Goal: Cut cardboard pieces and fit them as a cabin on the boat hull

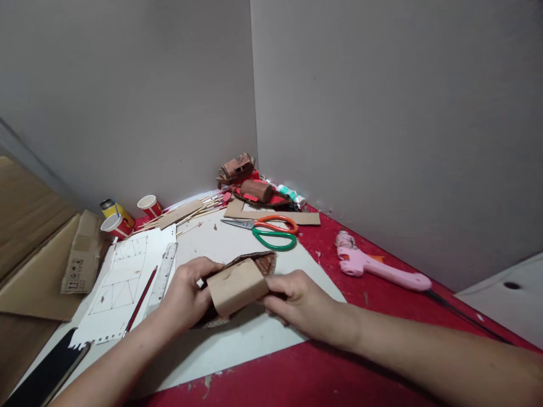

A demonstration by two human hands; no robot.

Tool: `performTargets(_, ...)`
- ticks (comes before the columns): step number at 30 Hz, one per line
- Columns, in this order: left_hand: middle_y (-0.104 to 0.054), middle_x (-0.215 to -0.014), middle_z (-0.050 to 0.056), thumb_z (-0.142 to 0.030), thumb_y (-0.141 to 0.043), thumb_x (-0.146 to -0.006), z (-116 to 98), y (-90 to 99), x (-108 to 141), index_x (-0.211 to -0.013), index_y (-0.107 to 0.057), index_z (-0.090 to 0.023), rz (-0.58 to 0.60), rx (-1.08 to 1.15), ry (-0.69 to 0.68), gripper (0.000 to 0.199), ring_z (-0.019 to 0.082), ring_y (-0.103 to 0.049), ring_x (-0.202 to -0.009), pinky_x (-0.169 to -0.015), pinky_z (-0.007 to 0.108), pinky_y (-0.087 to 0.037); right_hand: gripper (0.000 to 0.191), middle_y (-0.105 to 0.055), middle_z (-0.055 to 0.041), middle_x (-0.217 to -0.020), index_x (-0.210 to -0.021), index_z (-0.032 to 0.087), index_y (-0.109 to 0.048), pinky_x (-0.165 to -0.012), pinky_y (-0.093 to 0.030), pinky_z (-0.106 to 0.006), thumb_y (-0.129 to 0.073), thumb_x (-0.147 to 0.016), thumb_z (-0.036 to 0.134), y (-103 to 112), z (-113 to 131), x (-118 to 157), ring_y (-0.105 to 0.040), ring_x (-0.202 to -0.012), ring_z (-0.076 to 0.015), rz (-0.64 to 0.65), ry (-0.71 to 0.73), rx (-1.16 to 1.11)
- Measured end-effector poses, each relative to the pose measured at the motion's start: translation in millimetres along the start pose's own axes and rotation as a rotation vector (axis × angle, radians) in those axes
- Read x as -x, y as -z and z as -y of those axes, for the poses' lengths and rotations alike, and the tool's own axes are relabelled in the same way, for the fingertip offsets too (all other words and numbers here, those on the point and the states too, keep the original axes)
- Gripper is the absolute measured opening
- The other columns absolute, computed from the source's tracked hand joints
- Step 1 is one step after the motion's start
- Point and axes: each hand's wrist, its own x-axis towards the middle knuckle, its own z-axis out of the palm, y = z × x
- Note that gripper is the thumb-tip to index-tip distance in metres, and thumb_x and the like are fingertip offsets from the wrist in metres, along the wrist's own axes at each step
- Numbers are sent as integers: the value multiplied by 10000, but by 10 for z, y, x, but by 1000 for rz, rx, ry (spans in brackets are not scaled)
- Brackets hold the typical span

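– How far along are things?
– A curved card [237, 286] is laid over a brown piece [267, 263], with the dark rim left showing around part of it. Whether it has been glued cannot be told. By the look of it, the fit is being tried or pressed, and the card's face is plain, whereas brown surfaces are seen on two small models [237, 168] [257, 191] at the back.

– Where is it held?
– Above the white sheet [271, 334], between the hands. By the left hand [184, 294], the brown piece is gripped at its left end, thumb by the card. By the right hand [303, 302], the card's right edge is pinched between thumb and fingers. Some fingertips are hidden.

– And around it?
– The scissors [254, 224] are lain just beyond, blades pointed left. The glue gun [369, 268] is set to the right, on the red table [263, 379]. To the left are a pencil [142, 299], a ruler [165, 274] and a drawing [127, 271]; farther back, sticks [186, 217], a near cup [116, 225] and a far cup [149, 206].

– Is anything in the way?
– Nothing is seen between the hands and the card. Forward reach could be hampered by the scissors, and the gun's cord [462, 314] is trailed past the right forearm.
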Motion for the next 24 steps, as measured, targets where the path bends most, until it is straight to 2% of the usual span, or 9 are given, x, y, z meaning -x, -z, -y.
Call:
performTargets(3, -723, -849, 111, -78, -547, -827, -121, 85, 78, -1098, -674, -158, -175, -180, -326, 310, 202, -653, -751, -639, 314, -522, 237, -660, -40, -644, -737, 205, -636, -584, -447, -238, -457, -891, 189, 92, -9, 26, -605, -582, -144, -37, 340, 243)
performTargets(5, -712, -876, 130, -94, -567, -840, -203, 120, 133, -1207, -614, -166, -218, -275, -434, 377, 216, -640, -745, -615, 328, -521, 262, -670, -59, -636, -761, 216, -632, -587, -436, -259, -425, -920, 193, 134, -18, 47, -615, -575, -162, -41, 461, 337)
performTargets(9, -710, -917, 151, -85, -538, -871, -337, 146, 213, -1312, -526, -162, -207, -382, -484, 447, 244, -633, -781, -643, 366, -542, 249, -693, -73, -677, -845, 235, -649, -636, -450, -285, -417, -931, 206, 151, -29, 80, -650, -634, -187, -17, 500, 402)
performTargets(14, -706, -913, 160, -67, -544, -865, -334, 138, 226, -1252, -546, -110, -205, -386, -488, 390, 240, -613, -777, -638, 358, -537, 261, -678, -57, -634, -856, 222, -627, -575, -398, -275, -393, -926, 131, 130, -4, 81, -626, -572, -169, -75, 600, 416)
performTargets(16, -702, -887, 143, -74, -564, -843, -274, 125, 201, -1208, -585, -114, -201, -348, -438, 368, 230, -611, -756, -618, 340, -525, 252, -663, -48, -615, -815, 221, -616, -558, -391, -266, -405, -930, 145, 110, 8, 72, -605, -542, -157, -80, 545, 402)
performTargets(19, -704, -831, 110, -61, -532, -805, -164, 98, 131, -1082, -670, -134, -138, -227, -303, 318, 215, -625, -740, -628, 315, -509, 233, -631, -21, -598, -764, 214, -617, -549, -407, -237, -442, -913, 178, 60, 17, 50, -576, -527, -133, -51, 372, 304)
performTargets(24, -727, -766, 48, -64, -502, -730, 18, 9, 11, -802, -718, -162, 112, 108, 142, 248, 184, -646, -733, -655, 273, -472, 209, -571, 23, -558, -802, 177, -631, -411, -391, -185, -544, -882, 349, -37, 9, 0, -491, -414, -88, 55, -95, -50)
